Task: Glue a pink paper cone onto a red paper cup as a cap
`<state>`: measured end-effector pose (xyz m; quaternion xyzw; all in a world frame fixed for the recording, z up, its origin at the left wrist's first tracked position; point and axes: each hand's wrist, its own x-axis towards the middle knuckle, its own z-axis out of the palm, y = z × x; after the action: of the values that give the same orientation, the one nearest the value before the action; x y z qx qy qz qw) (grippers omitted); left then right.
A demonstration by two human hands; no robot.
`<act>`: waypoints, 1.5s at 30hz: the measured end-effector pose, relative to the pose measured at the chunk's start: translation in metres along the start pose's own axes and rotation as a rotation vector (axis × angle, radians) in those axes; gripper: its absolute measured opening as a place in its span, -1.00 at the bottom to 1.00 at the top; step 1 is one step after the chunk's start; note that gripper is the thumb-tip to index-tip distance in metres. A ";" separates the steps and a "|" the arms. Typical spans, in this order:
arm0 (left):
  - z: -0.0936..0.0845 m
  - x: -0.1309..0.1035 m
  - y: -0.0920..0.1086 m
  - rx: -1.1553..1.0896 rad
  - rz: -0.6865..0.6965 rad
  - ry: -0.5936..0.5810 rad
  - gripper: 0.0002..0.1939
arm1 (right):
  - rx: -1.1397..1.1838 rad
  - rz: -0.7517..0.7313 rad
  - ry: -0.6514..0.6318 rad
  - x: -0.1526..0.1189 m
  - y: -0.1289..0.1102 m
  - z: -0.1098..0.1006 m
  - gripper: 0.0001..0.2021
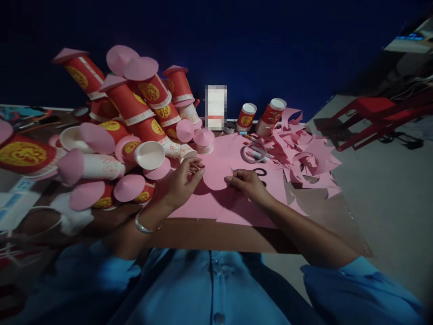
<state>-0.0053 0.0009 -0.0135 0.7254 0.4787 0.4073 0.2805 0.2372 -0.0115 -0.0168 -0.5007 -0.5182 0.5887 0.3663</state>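
My right hand (250, 184) pinches the right edge of a pink paper disc (215, 178), with thumb and forefinger pressed together. At the disc's left side, my left hand (187, 179) is held with curved fingers apart from the thumb; I cannot tell whether it touches the edge. Below lie pink paper sheets (237, 210) spread over the brown table (209, 234). Black loops that look like scissor handles (260, 172) show just behind my right hand, which hides the rest. A roll of clear tape (254, 153) lies beyond them.
Paper-cup rockets (130, 104) in red and gold with pink cone tops pile up on the left. Two red cups (246, 118) stand at the back. Pink paper scraps (307, 158) heap on the right. A blurred white box (215, 106) stands mid-back; a red stool (358, 117) is beyond.
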 end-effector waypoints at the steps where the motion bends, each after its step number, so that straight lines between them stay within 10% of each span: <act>1: 0.002 0.002 0.000 -0.084 -0.098 -0.052 -0.74 | -0.006 -0.009 0.000 0.000 0.002 0.001 -0.50; 13: 0.014 0.015 -0.006 -0.150 -0.328 -0.292 -0.63 | -0.966 -0.205 0.176 0.003 0.005 -0.022 -0.75; 25: 0.018 0.009 0.000 0.346 -0.099 -0.309 -0.68 | -1.182 -0.258 0.246 0.003 0.010 -0.024 -0.78; 33: 0.019 0.005 -0.014 0.384 0.104 -0.248 -0.76 | -1.332 -0.141 0.685 0.007 -0.013 -0.071 -0.67; 45: 0.019 0.002 -0.017 0.354 0.157 -0.239 -0.85 | -1.545 0.185 0.441 0.009 -0.047 -0.106 -0.61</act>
<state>0.0033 0.0091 -0.0357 0.8416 0.4480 0.2486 0.1710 0.3342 0.0319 0.0317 -0.7577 -0.6511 -0.0200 -0.0394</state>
